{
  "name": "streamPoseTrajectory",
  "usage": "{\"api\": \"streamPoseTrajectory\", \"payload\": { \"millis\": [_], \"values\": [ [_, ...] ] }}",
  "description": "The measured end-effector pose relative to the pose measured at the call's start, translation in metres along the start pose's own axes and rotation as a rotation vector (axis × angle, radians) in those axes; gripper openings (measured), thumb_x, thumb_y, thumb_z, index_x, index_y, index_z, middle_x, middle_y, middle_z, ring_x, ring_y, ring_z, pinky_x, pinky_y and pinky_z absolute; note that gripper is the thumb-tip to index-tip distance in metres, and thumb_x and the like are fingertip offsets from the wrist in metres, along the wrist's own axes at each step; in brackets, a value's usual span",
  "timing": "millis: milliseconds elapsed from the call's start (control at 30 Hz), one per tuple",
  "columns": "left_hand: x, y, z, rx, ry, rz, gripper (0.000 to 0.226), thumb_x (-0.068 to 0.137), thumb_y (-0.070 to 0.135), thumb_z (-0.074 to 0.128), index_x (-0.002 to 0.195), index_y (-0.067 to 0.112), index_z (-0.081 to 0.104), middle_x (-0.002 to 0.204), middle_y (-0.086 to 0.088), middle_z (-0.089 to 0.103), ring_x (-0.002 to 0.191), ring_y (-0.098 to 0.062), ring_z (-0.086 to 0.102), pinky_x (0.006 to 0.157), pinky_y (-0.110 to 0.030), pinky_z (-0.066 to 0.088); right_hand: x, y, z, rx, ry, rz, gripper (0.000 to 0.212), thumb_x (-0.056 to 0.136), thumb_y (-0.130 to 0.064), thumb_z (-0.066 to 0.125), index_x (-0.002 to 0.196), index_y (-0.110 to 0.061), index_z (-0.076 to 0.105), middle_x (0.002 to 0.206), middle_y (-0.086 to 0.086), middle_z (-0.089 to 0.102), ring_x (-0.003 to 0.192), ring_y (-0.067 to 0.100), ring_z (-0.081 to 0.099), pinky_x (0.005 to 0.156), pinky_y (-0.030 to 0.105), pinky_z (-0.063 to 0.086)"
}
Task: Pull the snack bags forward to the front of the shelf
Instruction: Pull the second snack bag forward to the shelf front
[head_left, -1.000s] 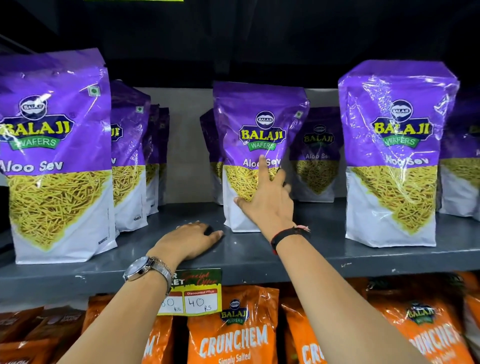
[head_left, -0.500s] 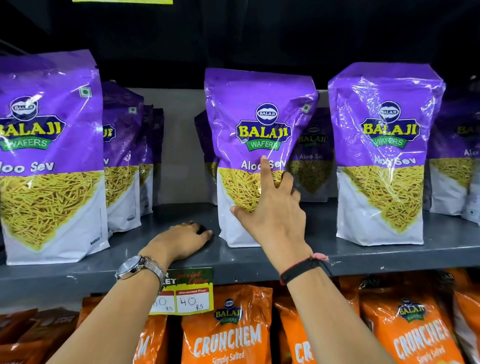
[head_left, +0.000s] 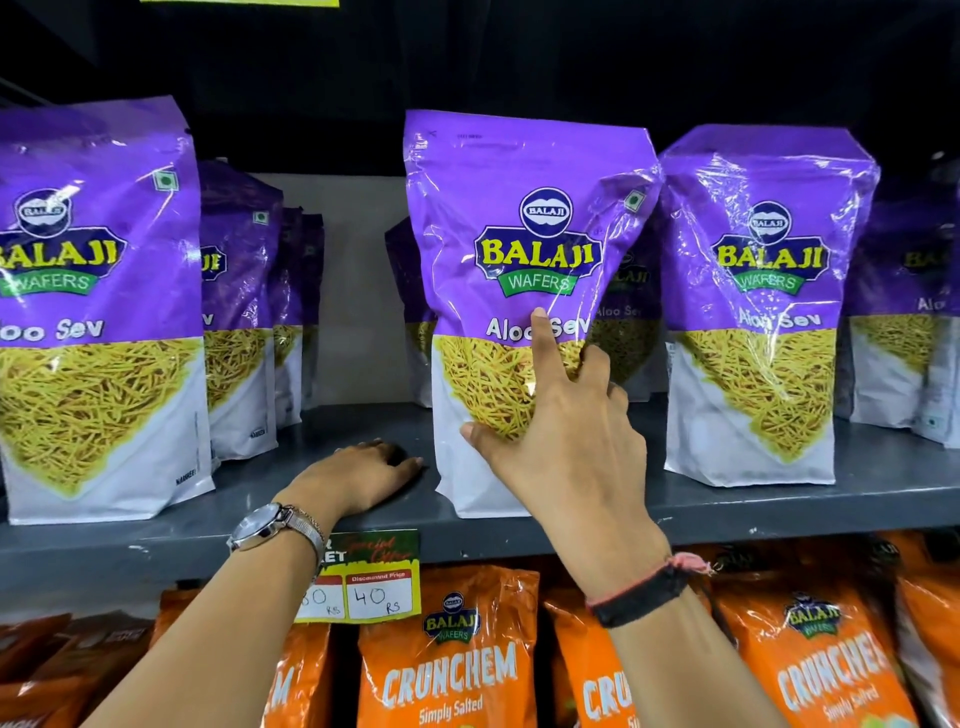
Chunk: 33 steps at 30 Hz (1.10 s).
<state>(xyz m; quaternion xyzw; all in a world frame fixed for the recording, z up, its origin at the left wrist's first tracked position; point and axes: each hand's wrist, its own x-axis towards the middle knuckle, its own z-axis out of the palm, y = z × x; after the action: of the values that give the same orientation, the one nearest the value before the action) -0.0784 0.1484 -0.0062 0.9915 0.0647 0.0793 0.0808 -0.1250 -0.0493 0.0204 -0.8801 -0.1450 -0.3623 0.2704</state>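
Observation:
A purple Aloo Sev snack bag (head_left: 519, 234) stands upright at the front edge of the grey shelf (head_left: 779, 504), in the middle. My right hand (head_left: 566, 441) grips its right side, thumb and forefinger on the front, other fingers curled behind the edge. My left hand (head_left: 363, 480) rests palm-down on the shelf just left of the bag's base, holding nothing. Another Aloo Sev bag (head_left: 93, 312) stands at the front left and one (head_left: 758, 312) at the front right. More purple bags (head_left: 239, 312) stand further back behind these.
A price tag (head_left: 374, 577) hangs on the shelf lip under my left wrist. Orange Crunchem bags (head_left: 452, 660) fill the shelf below. Bare shelf lies between the left bags and the middle bag. It is dark above the bags.
The middle bag has slid forward to the shelf's front edge with my right hand on it. My left hand has stayed in place on the shelf.

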Motion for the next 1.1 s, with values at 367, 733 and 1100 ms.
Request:
{"api": "streamPoseTrajectory", "payload": {
  "millis": [367, 733, 1100],
  "values": [
    [0.000, -0.002, 0.004, -0.062, 0.008, -0.028, 0.052, 0.091, 0.053, 0.031, 0.129, 0.022, 0.048, 0.144, -0.008, 0.044, 0.129, -0.026, 0.042, 0.105, -0.034, 0.033, -0.011, -0.002, -0.003, -0.004, -0.018, -0.025, 0.108, 0.069, -0.063, 0.066, 0.143, -0.040, -0.009, 0.154, 0.014, 0.006, 0.135, 0.038, 0.026, 0.087, 0.046, 0.050],
    [0.005, -0.003, 0.004, -0.053, 0.019, -0.010, 0.052, 0.091, 0.053, 0.031, 0.129, 0.022, 0.048, 0.144, -0.008, 0.044, 0.129, -0.026, 0.042, 0.104, -0.034, 0.033, -0.009, 0.000, 0.011, 0.038, 0.014, -0.075, 0.096, 0.078, -0.054, 0.063, 0.145, -0.039, -0.004, 0.154, 0.012, 0.000, 0.140, 0.035, 0.016, 0.088, 0.045, 0.051],
    [0.003, -0.002, 0.003, -0.030, 0.034, -0.012, 0.053, 0.090, 0.055, 0.031, 0.126, 0.022, 0.050, 0.141, -0.008, 0.047, 0.128, -0.026, 0.043, 0.103, -0.035, 0.034, 0.005, -0.001, 0.025, 0.007, -0.001, -0.045, 0.096, 0.078, -0.056, 0.062, 0.146, -0.037, -0.003, 0.153, 0.014, 0.004, 0.137, 0.036, 0.019, 0.086, 0.045, 0.052]
  ]
}}
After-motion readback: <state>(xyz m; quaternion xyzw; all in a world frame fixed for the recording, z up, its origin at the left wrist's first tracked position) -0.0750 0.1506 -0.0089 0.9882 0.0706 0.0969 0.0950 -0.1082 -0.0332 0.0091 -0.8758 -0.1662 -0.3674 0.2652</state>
